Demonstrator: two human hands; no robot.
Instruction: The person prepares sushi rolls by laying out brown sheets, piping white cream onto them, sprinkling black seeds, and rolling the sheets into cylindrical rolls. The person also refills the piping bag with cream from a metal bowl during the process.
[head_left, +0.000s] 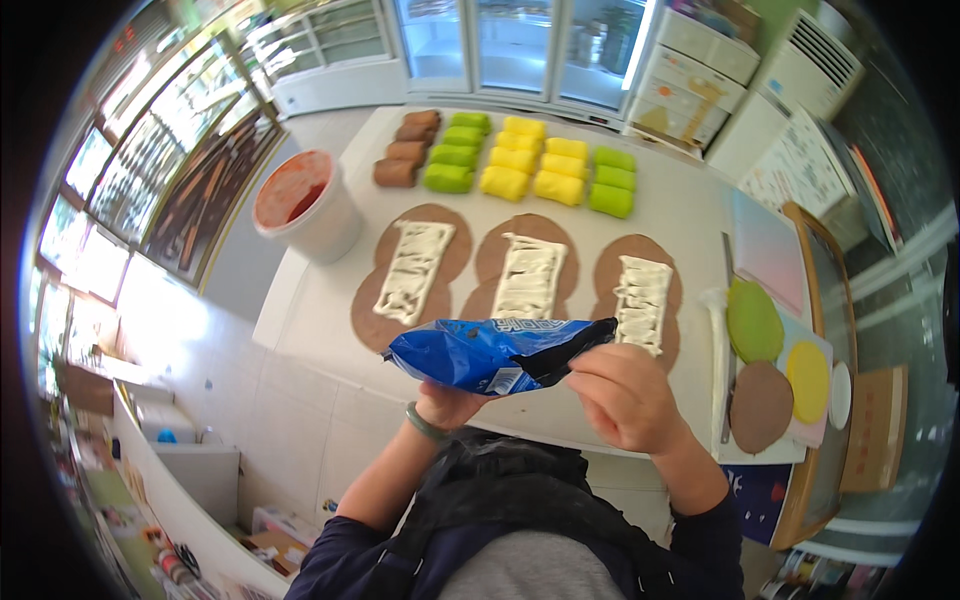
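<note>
My left hand (450, 405) holds a blue plastic food bag (465, 352) from below, above the table's near side. The bag lies on its side, its dark, apparently open end to the right. My right hand (626, 394) is at that end, fingers curled against the dark edge; whether they grip anything is hidden. Beyond lie three pairs of overlapping brown crepes, at left (367, 300), middle (487, 270) and right (615, 240). Each bears a rectangle of white cream, at left (415, 271), middle (529, 277) and right (643, 300). The bag covers the middle pair's near part.
Rows of brown rolls (395, 172), green rolls (448, 178) and yellow rolls (504, 182) line the white table's (315, 300) far side. A red-stained white bucket (322, 225) stands left. Right are stacked green crepes (754, 322), brown crepes (761, 409), yellow crepes (808, 382) and a long metal spatula (725, 405).
</note>
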